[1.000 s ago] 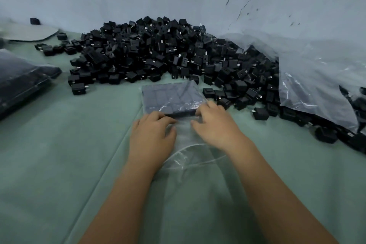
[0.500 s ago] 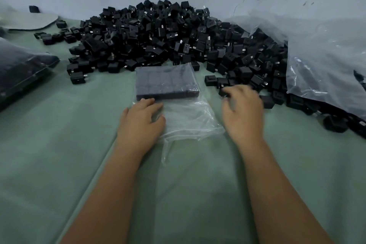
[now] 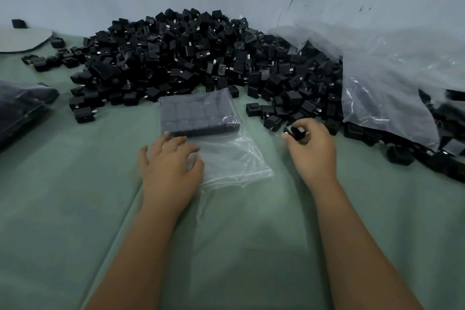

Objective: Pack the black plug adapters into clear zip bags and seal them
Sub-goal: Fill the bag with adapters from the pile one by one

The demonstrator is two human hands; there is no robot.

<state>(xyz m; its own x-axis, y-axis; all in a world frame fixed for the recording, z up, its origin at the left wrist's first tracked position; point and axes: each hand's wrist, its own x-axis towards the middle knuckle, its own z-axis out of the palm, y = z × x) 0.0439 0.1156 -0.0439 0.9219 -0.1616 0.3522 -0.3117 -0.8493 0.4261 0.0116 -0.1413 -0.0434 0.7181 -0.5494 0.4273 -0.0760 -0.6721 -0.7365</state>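
Note:
A clear zip bag (image 3: pixel 226 156) lies on the green cloth in front of me, its far end filled with a flat block of black plug adapters (image 3: pixel 197 113). My left hand (image 3: pixel 169 166) rests flat on the bag's empty near part, fingers spread. My right hand (image 3: pixel 310 148) is to the right of the bag, its fingers curled round one black adapter (image 3: pixel 297 132) at the edge of the pile. A big heap of loose black adapters (image 3: pixel 191 58) stretches across the back of the table.
A large crumpled clear plastic sack (image 3: pixel 392 78) with more adapters lies at the right. A dark filled bag (image 3: pixel 20 106) sits at the left edge, with a grey round board (image 3: pixel 22 39) behind it. The grey wall stands close behind the heap.
My right hand left the bag, reached right to the pile and closed round one adapter. My left hand stayed on the bag, which shifted slightly away from me.

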